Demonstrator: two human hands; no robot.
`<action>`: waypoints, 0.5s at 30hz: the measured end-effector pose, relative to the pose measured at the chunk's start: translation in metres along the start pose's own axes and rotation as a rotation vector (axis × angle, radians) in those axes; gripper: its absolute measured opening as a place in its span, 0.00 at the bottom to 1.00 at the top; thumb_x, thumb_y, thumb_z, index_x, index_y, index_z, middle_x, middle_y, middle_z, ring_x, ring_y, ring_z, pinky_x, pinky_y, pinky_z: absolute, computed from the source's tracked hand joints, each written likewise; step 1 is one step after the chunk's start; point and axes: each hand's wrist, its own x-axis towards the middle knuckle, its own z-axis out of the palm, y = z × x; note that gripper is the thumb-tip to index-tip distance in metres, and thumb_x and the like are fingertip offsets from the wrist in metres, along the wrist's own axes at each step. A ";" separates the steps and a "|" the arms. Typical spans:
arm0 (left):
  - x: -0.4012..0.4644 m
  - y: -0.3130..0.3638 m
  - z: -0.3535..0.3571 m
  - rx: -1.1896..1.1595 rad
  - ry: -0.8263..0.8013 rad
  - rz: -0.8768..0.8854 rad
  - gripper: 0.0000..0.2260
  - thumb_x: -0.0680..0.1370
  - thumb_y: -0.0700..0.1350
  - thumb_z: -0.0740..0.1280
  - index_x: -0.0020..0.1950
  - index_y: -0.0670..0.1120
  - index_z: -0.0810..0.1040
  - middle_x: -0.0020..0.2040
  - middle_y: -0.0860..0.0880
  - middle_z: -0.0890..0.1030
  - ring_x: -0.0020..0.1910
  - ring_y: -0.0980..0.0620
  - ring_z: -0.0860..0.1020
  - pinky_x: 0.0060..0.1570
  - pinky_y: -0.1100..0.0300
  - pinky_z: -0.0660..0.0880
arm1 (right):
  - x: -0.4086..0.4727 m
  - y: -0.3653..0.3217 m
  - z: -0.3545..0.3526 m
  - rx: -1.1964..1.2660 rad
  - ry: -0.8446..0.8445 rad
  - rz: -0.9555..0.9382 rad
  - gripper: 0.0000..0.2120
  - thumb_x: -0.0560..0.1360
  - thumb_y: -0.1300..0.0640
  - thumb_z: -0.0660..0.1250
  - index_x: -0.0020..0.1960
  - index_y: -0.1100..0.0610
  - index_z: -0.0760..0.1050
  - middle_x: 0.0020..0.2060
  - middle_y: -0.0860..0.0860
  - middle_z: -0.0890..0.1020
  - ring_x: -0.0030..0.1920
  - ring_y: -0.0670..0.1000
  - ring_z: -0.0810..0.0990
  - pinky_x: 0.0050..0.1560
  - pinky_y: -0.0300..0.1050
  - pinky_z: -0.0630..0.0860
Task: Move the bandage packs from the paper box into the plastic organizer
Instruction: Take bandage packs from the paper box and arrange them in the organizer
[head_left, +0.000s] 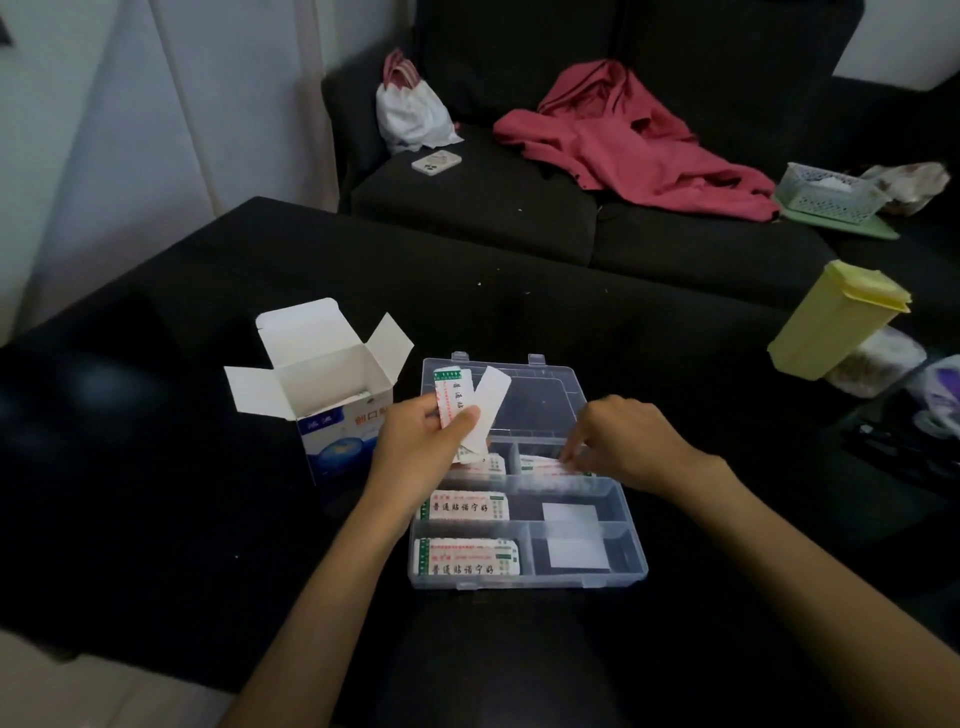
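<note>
Nearest to me, the plastic organizer (631, 564) sits open on the black table (156, 519), its clear lid laid back on the far side. Taking the organizer as reference: its two near-left compartments each hold a flat bandage pack (466, 557), white with green edging and printed characters; the two near-right compartments each show a plain white square. The paper box (322, 387) stands just beside the organizer's far-left corner, flaps open; a little white content shows low inside it, though I cannot tell how much remains.

My left hand (415, 441) is raised over the organizer's far-left part, thumb and fingers curled around a small fan of bandage packs (457, 397), one printed face up, one blank. My right hand (623, 441) is lowered over the far-right compartment, fingertips pinching a pack (540, 466) that lies at the divider.

Risks, as I judge them: the packs are thin, slick paper sleeves, so the fanned bundle could slip from my left hand and scatter onto the dark table. The pack under my right hand may ride up on the divider instead of seating flat. The organizer is light, rigid plastic and could slide if pushed sideways. The cardboard box is light and top-open, and a knock from my left wrist could tip it.
</note>
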 end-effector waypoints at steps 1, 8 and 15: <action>0.000 0.001 0.000 -0.001 -0.007 -0.014 0.13 0.78 0.43 0.65 0.63 0.47 0.77 0.54 0.50 0.83 0.41 0.61 0.81 0.35 0.69 0.78 | 0.000 -0.001 0.002 -0.013 0.016 -0.010 0.06 0.73 0.51 0.71 0.49 0.50 0.83 0.47 0.45 0.83 0.40 0.43 0.77 0.33 0.30 0.66; 0.001 0.004 -0.001 -0.272 -0.140 -0.269 0.09 0.80 0.40 0.62 0.59 0.44 0.77 0.50 0.45 0.84 0.49 0.50 0.83 0.48 0.55 0.81 | -0.008 -0.017 -0.013 0.637 0.267 0.190 0.09 0.75 0.48 0.67 0.48 0.52 0.80 0.33 0.44 0.77 0.32 0.42 0.76 0.32 0.32 0.71; -0.006 0.002 0.006 -0.185 -0.216 -0.178 0.07 0.77 0.40 0.66 0.51 0.51 0.79 0.43 0.50 0.85 0.42 0.55 0.84 0.37 0.65 0.79 | -0.016 -0.050 -0.019 1.251 0.133 0.312 0.04 0.73 0.56 0.70 0.48 0.53 0.79 0.40 0.48 0.83 0.38 0.44 0.81 0.33 0.31 0.75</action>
